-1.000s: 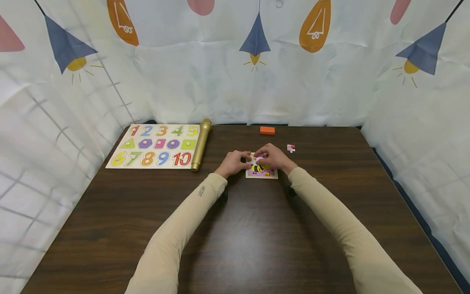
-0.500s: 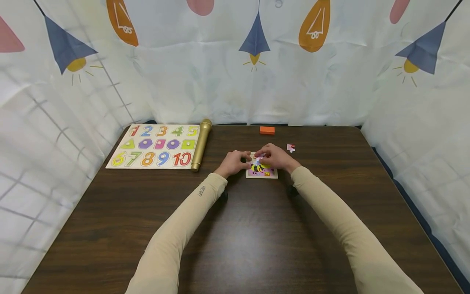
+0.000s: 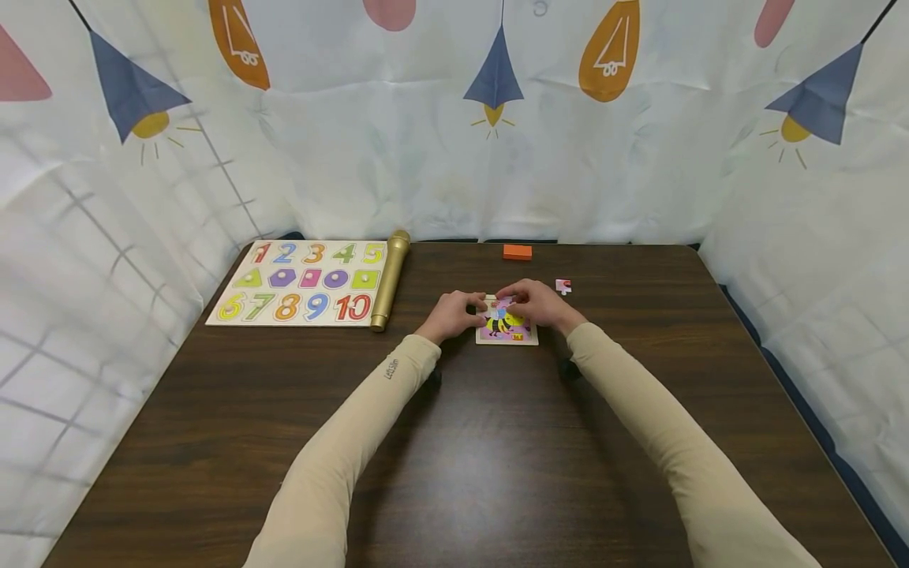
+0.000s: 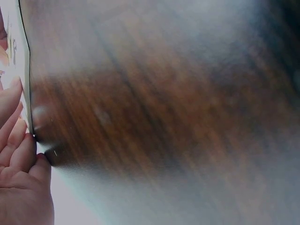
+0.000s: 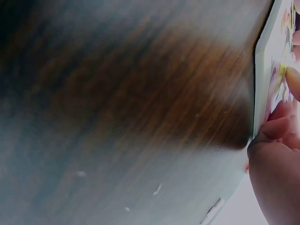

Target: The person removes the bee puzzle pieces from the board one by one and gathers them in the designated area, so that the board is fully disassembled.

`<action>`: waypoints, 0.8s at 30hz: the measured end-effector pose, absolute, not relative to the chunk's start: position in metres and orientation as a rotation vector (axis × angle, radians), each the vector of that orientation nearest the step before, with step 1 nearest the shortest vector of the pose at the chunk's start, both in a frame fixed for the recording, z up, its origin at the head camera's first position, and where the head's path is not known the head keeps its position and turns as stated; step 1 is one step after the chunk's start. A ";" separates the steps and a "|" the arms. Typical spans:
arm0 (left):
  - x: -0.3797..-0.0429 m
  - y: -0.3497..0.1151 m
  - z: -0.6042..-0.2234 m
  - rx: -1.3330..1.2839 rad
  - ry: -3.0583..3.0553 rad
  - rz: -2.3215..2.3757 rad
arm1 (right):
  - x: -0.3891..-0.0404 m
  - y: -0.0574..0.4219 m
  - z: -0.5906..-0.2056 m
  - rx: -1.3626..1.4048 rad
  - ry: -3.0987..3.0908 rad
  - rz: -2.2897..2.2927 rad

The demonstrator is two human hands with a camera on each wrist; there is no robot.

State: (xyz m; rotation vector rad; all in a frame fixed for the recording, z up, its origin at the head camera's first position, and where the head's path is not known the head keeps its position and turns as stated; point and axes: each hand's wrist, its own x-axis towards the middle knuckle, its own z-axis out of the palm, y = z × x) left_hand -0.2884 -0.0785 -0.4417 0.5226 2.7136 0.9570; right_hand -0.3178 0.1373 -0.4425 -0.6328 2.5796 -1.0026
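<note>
A small bee jigsaw puzzle (image 3: 506, 335) in a pale frame lies flat on the dark table. My left hand (image 3: 451, 315) holds the frame's left side, thumb over the top; in the left wrist view several fingers (image 4: 23, 152) lie along its edge. My right hand (image 3: 537, 304) is over the upper right of the puzzle, index finger and thumb bent around a jigsaw piece that they mostly hide. The right wrist view shows the thumb (image 5: 293, 82) touching the picture beside a yellow patch. One loose pink jigsaw piece (image 3: 563, 286) lies beyond the right hand.
An orange block (image 3: 517, 252) sits near the table's back edge. At the back left lies a number and shape board (image 3: 298, 288), with a gold microphone-shaped tube (image 3: 389, 280) along its right side. A printed white curtain (image 3: 426, 158) hangs around the back and sides.
My right hand has shifted slightly to the right over the puzzle, and more of the bee's blue and yellow picture shows. The left hand stays at the frame's left side.
</note>
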 end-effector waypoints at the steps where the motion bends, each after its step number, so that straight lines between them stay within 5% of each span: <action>1: -0.289 -0.078 -0.442 0.523 2.716 0.958 | -0.318 0.137 -0.442 -0.633 2.580 -1.004; 24: -0.288 -0.077 -0.442 0.512 2.723 0.956 | -0.315 0.139 -0.446 -0.637 2.585 -1.074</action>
